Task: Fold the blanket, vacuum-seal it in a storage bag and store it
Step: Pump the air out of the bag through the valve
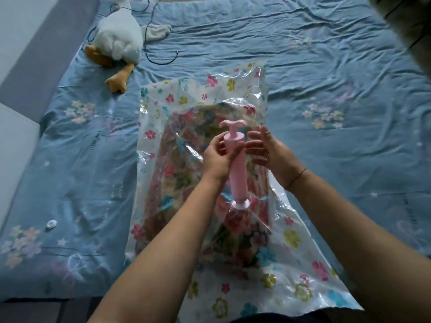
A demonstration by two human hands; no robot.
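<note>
A clear flower-printed storage bag (291, 241) lies lengthwise on the blue bed sheet (326, 66), with the folded floral blanket (182, 173) inside it. A pink hand pump (236, 173) stands tilted on the bag, its base seated on the film over the blanket's near part and its T-handle (232, 124) at the far end. The left hand (215, 157) has its fingers curled round the upper barrel, just below the collar. The right hand (268, 150) is just right of the barrel, fingers spread and relaxed; whether the fingertips touch it cannot be told. A plush goose (119, 36) lies far left, and a small white cap (51, 223) sits on the sheet near left.
</note>
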